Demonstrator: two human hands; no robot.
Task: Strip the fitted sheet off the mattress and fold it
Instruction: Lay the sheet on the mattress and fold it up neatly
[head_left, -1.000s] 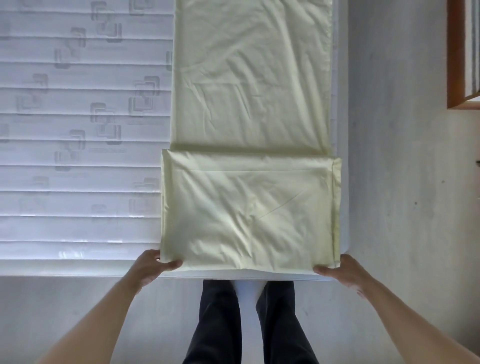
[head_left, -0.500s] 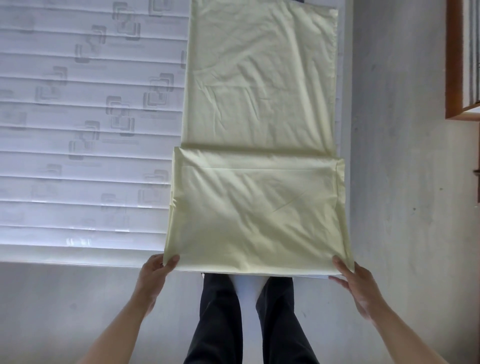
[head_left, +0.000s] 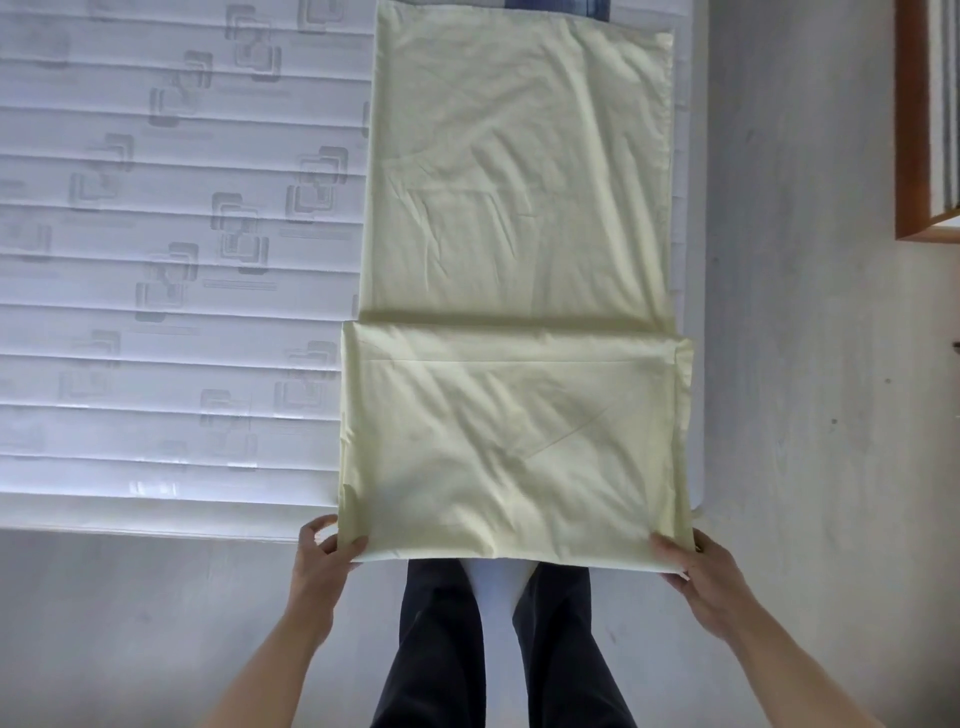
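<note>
The pale yellow fitted sheet lies as a long folded strip along the right side of the bare white mattress. Its near part is doubled over into a thicker panel whose front edge hangs just past the mattress edge. My left hand pinches the near left corner of that panel, thumb on top. My right hand grips the near right corner the same way. Both corners are lifted slightly off the mattress.
Grey floor runs below and to the right of the mattress. My dark-trousered legs stand at the mattress foot, under the sheet's edge. A wooden frame stands at the upper right. Something blue peeks out beyond the sheet's far end.
Both hands went from resting at the panel's near corners to gripping them. The front edge has been pulled toward me and raised a little off the mattress.
</note>
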